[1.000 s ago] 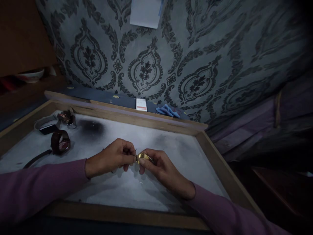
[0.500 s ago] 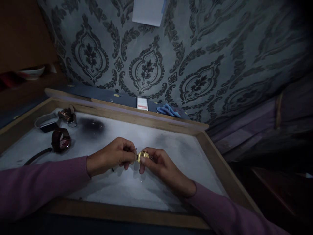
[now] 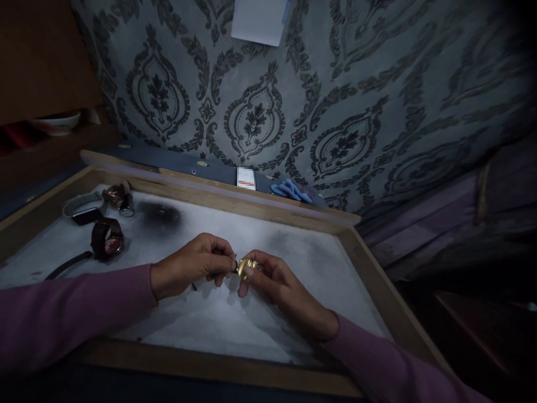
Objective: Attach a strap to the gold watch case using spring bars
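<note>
A gold watch case shows between my two hands above the white tray floor. My right hand is closed round it from the right, the thumb lying across the shiny face. My left hand pinches at the case's left edge, where a small dark piece like a strap end shows. The fingertips hide most of that piece. A thin dark tip pokes out below my left hand. Further left lie a dark-strapped watch, a smartwatch with a pale strap and a cluster of wristwatches.
A wooden-framed tray with a white floor surrounds the work. Behind its far rim are a small white packet and a crumpled blue cloth. Patterned wall covering rises behind. A bowl sits on a shelf at left.
Both hands keep their grip at the gold watch case. The fingers of my left hand have shifted slightly at its edge, and the whole view has moved a little.
</note>
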Available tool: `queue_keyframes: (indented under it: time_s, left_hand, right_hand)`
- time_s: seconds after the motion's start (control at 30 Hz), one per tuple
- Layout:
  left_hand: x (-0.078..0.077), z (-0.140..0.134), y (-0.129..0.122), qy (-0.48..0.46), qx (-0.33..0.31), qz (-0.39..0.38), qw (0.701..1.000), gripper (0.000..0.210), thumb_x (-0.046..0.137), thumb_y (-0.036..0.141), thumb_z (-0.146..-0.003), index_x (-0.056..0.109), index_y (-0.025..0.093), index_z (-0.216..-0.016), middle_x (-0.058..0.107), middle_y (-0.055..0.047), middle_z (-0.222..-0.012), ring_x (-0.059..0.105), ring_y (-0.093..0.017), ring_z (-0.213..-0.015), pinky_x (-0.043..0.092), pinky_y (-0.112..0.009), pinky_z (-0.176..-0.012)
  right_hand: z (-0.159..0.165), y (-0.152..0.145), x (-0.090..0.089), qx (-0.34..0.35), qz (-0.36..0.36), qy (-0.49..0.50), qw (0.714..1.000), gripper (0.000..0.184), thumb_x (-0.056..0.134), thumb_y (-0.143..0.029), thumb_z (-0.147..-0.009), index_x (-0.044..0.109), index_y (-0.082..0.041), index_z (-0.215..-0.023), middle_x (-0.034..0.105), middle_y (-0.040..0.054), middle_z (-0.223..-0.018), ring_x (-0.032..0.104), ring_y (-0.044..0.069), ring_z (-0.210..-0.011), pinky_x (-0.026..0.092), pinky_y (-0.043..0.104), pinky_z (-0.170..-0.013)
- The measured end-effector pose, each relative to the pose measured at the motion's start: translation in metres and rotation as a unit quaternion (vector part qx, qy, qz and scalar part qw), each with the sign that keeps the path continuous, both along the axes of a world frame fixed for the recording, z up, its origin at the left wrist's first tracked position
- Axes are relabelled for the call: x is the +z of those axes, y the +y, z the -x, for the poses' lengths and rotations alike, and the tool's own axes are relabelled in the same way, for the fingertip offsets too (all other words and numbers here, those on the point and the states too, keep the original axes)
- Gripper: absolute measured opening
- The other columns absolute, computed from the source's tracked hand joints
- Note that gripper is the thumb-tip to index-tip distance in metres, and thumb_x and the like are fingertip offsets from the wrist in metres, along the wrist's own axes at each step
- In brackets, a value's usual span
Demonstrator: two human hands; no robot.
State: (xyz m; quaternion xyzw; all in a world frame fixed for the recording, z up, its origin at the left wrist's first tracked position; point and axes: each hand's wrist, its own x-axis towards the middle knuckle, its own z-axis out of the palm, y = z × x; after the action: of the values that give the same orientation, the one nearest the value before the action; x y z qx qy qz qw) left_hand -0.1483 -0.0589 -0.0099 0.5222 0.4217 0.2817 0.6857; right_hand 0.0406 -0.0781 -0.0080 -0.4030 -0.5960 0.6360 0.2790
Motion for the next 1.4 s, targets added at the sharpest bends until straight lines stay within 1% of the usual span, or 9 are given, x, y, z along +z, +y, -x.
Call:
queue_keyframes:
  time_s: [0.13,0.23,0.4,0.57,0.7,0.87,1.07,1.2,1.4]
  left_hand:
    - [0.001,0.0,0.0,-0.015,0.002,0.007,1.0,0.004,0.058,0.019,-0.064,0.059,0.015,-0.064,0.051,0.006,-0.043,0.042,-0.007,-0.043,0.025,-0.021,-0.045]
    - [0.003,-0.001,0.0,-0.023,0.003,0.007,1.0,0.004,0.058,0.019,-0.064,0.059,0.015,-0.063,0.052,0.006,-0.045,0.042,-0.006,-0.042,0.025,-0.021,-0.045]
    - [0.005,0.001,0.0,-0.028,0.001,0.004,1.0,0.004,0.058,0.019,-0.065,0.06,0.015,-0.064,0.053,0.005,-0.047,0.043,-0.007,-0.043,0.025,-0.021,-0.045]
    - [0.007,0.001,0.0,-0.03,0.003,0.021,0.999,0.005,0.059,0.02,-0.064,0.059,0.015,-0.063,0.053,0.005,-0.047,0.043,-0.007,-0.043,0.025,-0.021,-0.045]
    - [0.008,0.0,-0.001,-0.026,0.01,0.04,0.999,0.007,0.06,0.022,-0.063,0.059,0.015,-0.065,0.055,0.004,-0.048,0.045,-0.007,-0.044,0.026,-0.021,-0.045]
    - [0.009,-0.002,-0.004,-0.03,-0.004,0.06,0.998,0.006,0.059,0.021,-0.061,0.059,0.015,-0.064,0.053,0.005,-0.046,0.044,-0.007,-0.043,0.026,-0.02,-0.045]
    - [0.013,-0.003,-0.004,-0.031,-0.01,0.057,0.998,0.006,0.059,0.021,-0.061,0.059,0.015,-0.064,0.052,0.005,-0.044,0.042,-0.007,-0.042,0.024,-0.02,-0.043]
    - [0.018,0.0,-0.003,-0.017,0.001,0.037,0.999,0.008,0.058,0.022,-0.063,0.059,0.015,-0.065,0.053,0.005,-0.045,0.041,-0.007,-0.042,0.023,-0.02,-0.044]
    - [0.016,0.001,-0.002,-0.021,-0.002,0.008,1.0,0.008,0.06,0.022,-0.062,0.059,0.015,-0.066,0.052,0.006,-0.047,0.043,-0.007,-0.042,0.025,-0.021,-0.045]
  right_hand:
    - [0.0,0.001,-0.001,0.005,0.004,0.005,1.0,0.029,0.059,-0.046,-0.089,0.057,-0.017,-0.087,0.063,0.0002,-0.067,0.032,0.007,-0.047,0.022,0.023,-0.046]
    - [0.0,0.001,0.0,0.008,-0.001,0.008,1.0,0.029,0.058,-0.046,-0.089,0.057,-0.017,-0.088,0.063,0.0007,-0.069,0.032,0.008,-0.048,0.022,0.023,-0.047]
    - [0.0,0.0,0.002,0.001,-0.007,0.004,1.0,0.026,0.058,-0.044,-0.089,0.056,-0.018,-0.092,0.064,0.0003,-0.069,0.037,0.009,-0.05,0.026,0.023,-0.048]
    - [0.0,0.0,0.004,0.001,-0.011,0.008,1.0,0.026,0.06,-0.043,-0.089,0.057,-0.018,-0.089,0.064,0.0006,-0.069,0.045,0.01,-0.055,0.03,0.023,-0.051]
    - [0.001,0.002,0.001,-0.005,-0.015,0.02,1.0,0.029,0.069,-0.044,-0.081,0.057,-0.017,-0.082,0.064,-0.0002,-0.066,0.053,0.012,-0.061,0.037,0.024,-0.058]
    - [0.002,0.004,-0.007,-0.029,-0.023,0.036,0.999,0.032,0.076,-0.043,-0.073,0.056,-0.019,-0.077,0.063,-0.0025,-0.064,0.055,0.011,-0.06,0.041,0.025,-0.061]
    - [0.001,0.003,-0.004,-0.013,-0.045,0.032,0.998,0.03,0.074,-0.042,-0.077,0.056,-0.018,-0.08,0.062,-0.0024,-0.064,0.055,0.011,-0.061,0.043,0.024,-0.062]
    - [-0.001,0.002,0.001,0.018,-0.065,0.026,0.997,0.023,0.068,-0.038,-0.084,0.058,-0.018,-0.085,0.061,-0.0012,-0.072,0.056,0.012,-0.069,0.045,0.027,-0.069]
    - [-0.001,0.002,0.002,0.024,-0.075,0.028,0.996,0.02,0.068,-0.037,-0.084,0.061,-0.019,-0.09,0.063,0.0011,-0.08,0.059,0.014,-0.075,0.046,0.029,-0.074]
